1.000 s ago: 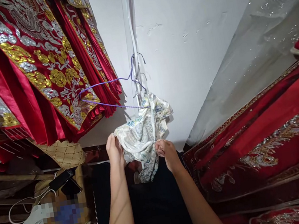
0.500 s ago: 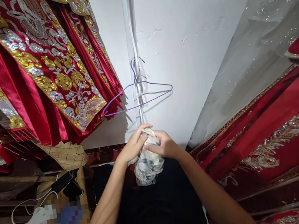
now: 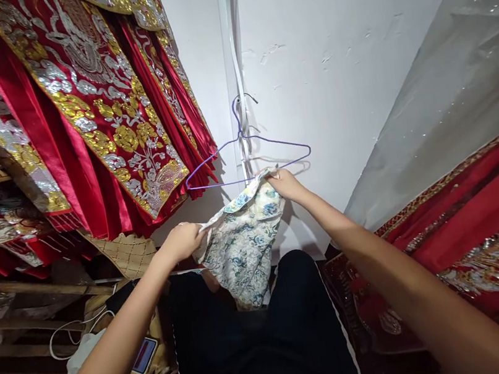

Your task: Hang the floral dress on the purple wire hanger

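Note:
A white cloth garment with blue and green flowers [image 3: 244, 250] is stretched between my hands, its lower part hanging over my lap. My left hand [image 3: 183, 242] is closed on its left upper edge. Higher up and farther out, my right hand [image 3: 287, 185] grips the right upper corner. The edge between them slants upward to the right. Just behind that edge, a purple wire hanger [image 3: 216, 152] hangs from a white strap [image 3: 234, 45] along the wall; the cloth covers part of its bottom bar. What kind of garment it is, I cannot tell.
Red embroidered garments with gold and silver sequins [image 3: 128, 130] hang at the left. At the right are a red beaded garment [image 3: 494, 225] and a translucent sparkly cover [image 3: 440, 83]. A phone [image 3: 144, 355] and white cable [image 3: 58, 347] lie on a wooden stool at the lower left.
My hands have moved apart, the right one up and to the right, the left one to the left. The bunched cloth is now spread open between them.

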`<move>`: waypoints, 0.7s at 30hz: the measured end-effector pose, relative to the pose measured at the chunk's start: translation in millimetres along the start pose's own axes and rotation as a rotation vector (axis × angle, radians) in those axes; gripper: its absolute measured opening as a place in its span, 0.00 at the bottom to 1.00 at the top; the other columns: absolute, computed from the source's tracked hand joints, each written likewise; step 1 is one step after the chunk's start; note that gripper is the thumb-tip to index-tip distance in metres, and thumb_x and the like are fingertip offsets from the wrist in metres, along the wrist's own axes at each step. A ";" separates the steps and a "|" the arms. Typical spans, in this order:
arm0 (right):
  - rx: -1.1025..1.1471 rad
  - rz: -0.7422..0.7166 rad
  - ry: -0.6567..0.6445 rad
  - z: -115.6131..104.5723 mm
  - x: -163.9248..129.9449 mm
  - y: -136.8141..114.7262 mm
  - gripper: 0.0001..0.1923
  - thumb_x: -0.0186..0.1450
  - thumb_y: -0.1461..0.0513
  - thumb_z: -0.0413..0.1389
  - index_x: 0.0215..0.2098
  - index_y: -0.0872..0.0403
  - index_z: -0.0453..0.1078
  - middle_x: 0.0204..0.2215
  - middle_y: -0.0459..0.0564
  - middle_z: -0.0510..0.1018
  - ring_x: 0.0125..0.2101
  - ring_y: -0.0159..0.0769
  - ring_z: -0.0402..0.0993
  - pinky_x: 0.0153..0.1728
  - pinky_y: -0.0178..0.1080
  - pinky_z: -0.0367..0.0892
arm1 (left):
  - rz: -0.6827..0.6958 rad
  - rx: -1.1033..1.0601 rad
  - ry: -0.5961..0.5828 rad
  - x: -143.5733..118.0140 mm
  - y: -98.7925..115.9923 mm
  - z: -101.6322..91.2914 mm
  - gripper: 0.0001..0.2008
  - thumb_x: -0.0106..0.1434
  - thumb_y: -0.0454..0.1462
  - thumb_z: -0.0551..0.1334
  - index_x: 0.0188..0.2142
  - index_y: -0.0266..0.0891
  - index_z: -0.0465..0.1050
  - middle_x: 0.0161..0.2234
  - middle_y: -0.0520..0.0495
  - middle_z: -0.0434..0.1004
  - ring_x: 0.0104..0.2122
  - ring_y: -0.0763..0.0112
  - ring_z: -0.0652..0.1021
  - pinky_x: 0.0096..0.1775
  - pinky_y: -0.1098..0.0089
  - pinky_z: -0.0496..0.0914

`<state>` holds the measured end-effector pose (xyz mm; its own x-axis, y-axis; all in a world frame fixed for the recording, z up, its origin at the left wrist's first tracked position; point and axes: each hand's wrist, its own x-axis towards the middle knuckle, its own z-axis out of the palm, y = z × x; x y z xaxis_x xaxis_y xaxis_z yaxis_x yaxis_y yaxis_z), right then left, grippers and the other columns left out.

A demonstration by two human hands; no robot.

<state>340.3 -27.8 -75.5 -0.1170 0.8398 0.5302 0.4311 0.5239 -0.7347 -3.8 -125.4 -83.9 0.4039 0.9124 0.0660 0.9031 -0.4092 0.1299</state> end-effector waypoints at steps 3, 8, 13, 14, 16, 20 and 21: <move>-0.046 -0.020 0.007 -13.9 -12.6 2.1 0.11 0.53 0.60 0.62 0.35 0.55 0.78 0.34 0.51 0.83 0.36 0.45 0.78 0.38 0.42 0.70 | 0.003 0.011 0.078 0.0 -18.2 -12.2 0.21 0.71 0.43 0.47 0.41 0.38 0.78 0.43 0.36 0.81 0.43 0.54 0.79 0.45 0.61 0.71; -0.021 -0.035 -0.042 -42.9 -36.0 -26.2 0.10 0.52 0.60 0.64 0.33 0.55 0.79 0.33 0.51 0.83 0.34 0.44 0.79 0.33 0.39 0.69 | 0.230 0.027 0.310 19.1 -18.0 -35.3 0.20 0.70 0.39 0.47 0.44 0.38 0.78 0.53 0.39 0.75 0.58 0.54 0.71 0.61 0.55 0.63; -0.017 -0.006 -0.083 -58.4 -47.3 -36.2 0.11 0.53 0.59 0.65 0.34 0.55 0.78 0.32 0.51 0.83 0.33 0.43 0.79 0.31 0.37 0.68 | 0.127 0.108 0.260 50.2 -6.7 -37.2 0.20 0.69 0.40 0.48 0.41 0.36 0.78 0.49 0.37 0.78 0.53 0.52 0.73 0.57 0.53 0.66; -0.027 -0.007 -0.077 -60.5 -48.8 -35.7 0.11 0.53 0.60 0.64 0.34 0.55 0.78 0.32 0.50 0.83 0.32 0.42 0.79 0.31 0.37 0.68 | 0.110 0.104 0.175 54.7 -6.7 -36.5 0.19 0.68 0.41 0.50 0.40 0.37 0.79 0.47 0.38 0.79 0.51 0.53 0.75 0.56 0.55 0.67; -0.051 -0.015 -0.065 -63.1 -51.4 -34.8 0.11 0.52 0.60 0.64 0.34 0.56 0.78 0.30 0.50 0.82 0.30 0.41 0.77 0.30 0.37 0.67 | 0.099 0.089 0.016 60.3 -8.7 -37.2 0.17 0.66 0.41 0.52 0.36 0.38 0.79 0.42 0.39 0.81 0.46 0.55 0.77 0.52 0.59 0.69; -0.052 -0.030 -0.076 -61.3 -55.1 -35.6 0.12 0.52 0.61 0.64 0.34 0.56 0.78 0.29 0.51 0.82 0.29 0.41 0.76 0.29 0.38 0.66 | 0.224 0.112 0.085 61.5 -13.9 -47.9 0.15 0.63 0.39 0.53 0.35 0.38 0.79 0.44 0.38 0.79 0.49 0.54 0.75 0.56 0.58 0.67; -0.037 -0.032 -0.074 -59.6 -55.7 -36.0 0.12 0.52 0.61 0.63 0.34 0.56 0.78 0.30 0.51 0.82 0.29 0.41 0.76 0.29 0.38 0.67 | 0.251 0.125 0.132 61.2 -14.8 -50.9 0.15 0.63 0.39 0.53 0.36 0.38 0.78 0.45 0.37 0.78 0.51 0.54 0.74 0.57 0.57 0.65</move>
<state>384.7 -101.9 -53.3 -0.1960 0.8319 0.5192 0.4588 0.5457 -0.7012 0.2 -63.9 -31.4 0.6020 0.7705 0.2095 0.7915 -0.6105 -0.0290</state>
